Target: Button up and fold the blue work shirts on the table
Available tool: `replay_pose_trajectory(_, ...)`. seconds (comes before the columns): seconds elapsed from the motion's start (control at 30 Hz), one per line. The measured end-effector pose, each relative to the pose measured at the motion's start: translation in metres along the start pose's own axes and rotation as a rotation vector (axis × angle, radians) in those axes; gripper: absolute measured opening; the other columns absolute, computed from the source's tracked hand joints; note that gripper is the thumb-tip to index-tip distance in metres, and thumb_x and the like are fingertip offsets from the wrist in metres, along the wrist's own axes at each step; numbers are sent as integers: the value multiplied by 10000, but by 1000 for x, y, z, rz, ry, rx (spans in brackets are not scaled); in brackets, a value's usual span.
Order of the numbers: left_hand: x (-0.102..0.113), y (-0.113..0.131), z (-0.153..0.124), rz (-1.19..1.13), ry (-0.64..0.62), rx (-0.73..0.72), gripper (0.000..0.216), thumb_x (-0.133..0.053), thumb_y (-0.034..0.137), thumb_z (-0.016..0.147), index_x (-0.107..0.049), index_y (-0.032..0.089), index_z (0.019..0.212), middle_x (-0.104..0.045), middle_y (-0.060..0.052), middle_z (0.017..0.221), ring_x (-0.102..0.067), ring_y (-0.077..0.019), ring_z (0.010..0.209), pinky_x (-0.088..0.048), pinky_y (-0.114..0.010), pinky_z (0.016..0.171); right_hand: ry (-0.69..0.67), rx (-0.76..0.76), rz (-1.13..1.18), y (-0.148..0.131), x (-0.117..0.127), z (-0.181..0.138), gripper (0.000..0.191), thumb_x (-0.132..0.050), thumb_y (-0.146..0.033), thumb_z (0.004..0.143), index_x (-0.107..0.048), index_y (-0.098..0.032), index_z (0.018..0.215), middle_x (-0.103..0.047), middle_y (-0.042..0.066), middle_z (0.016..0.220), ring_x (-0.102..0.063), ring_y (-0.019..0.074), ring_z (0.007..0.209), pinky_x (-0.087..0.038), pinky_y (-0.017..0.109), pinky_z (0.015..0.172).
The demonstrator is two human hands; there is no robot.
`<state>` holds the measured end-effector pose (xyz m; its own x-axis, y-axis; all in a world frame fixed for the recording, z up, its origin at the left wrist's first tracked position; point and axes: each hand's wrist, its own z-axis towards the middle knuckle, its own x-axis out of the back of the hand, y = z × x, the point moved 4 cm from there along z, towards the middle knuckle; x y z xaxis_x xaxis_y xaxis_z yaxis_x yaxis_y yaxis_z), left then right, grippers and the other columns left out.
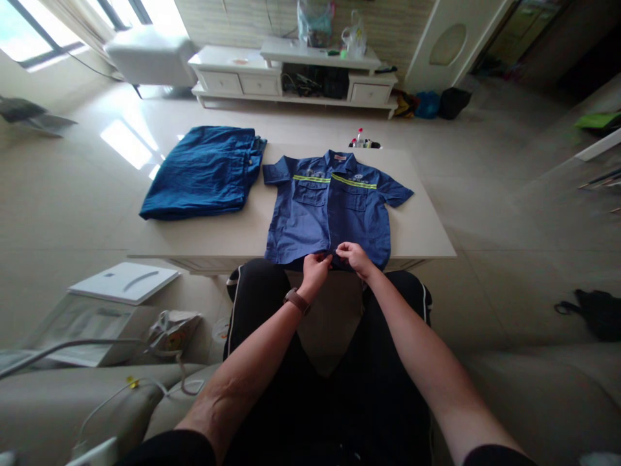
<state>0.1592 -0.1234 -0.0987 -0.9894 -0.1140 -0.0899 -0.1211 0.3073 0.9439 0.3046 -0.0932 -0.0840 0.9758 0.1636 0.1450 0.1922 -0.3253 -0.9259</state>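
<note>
A blue short-sleeved work shirt [359, 217] lies face up on the low table, collar pointing away from me. Yellow-green stripes cross its chest above two flap pockets. My left hand [316, 265] pinches the bottom hem near the front opening, a watch on its wrist. Just right of it, my right hand [355, 257] grips the hem on the other side of the opening with thumb and fingers. The hem is lifted slightly at the table's near edge. Whether a button sits between the fingers is too small to tell.
The low white table [422, 226] stands before my knees. Folded blue cloth [204, 171] lies at its left. Small bottles [359, 138] show at its far edge. A white box [123, 283] is on the left, and a TV cabinet [233, 71] stands beyond.
</note>
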Motion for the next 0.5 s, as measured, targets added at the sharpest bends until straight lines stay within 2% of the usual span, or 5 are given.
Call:
replay_pose_trajectory(0.13, 0, -5, -2, -70, -7, 9, 191, -769, 300, 708, -676, 134, 692, -661, -24, 646, -535, -101, 553, -406, -230, 568, -72, -57, -22, 6, -1, -3, 263, -698, -428, 666, -571, -198, 679, -557, -12, 572, -480, 128, 542, -344, 254, 525)
replay_pose_trajectory(0.23, -1, -6, -3, -94, -17, 0, 176, -764, 285, 710, -690, 127, 729, -692, -37, 697, -570, -112, 609, -432, -225, 597, -70, -66, -42, 10, -1, -4, 260, -699, -418, 690, -570, -195, 649, -556, -5, 540, -484, 129, 516, -343, 251, 503)
replay_pose_trajectory(0.37, -6, -9, -6, -183, -51, 51, 237, -764, 292, 720, -717, 119, 874, -748, -80, 860, -648, -146, 706, -503, -245, 648, -7, -49, -99, 14, 1, -2, 222, -691, -380, 707, -585, -192, 654, -571, -10, 548, -495, 128, 524, -364, 251, 522)
replay_pose_trajectory(0.5, -6, -12, -6, -184, -1, 125, 223, -799, 251, 677, -686, 112, 812, -717, -63, 798, -632, -127, 659, -510, -235, 612, 104, 13, -179, 14, 8, 1, 172, -694, -332, 676, -593, -194, 659, -580, -32, 607, -503, 125, 609, -380, 251, 600)
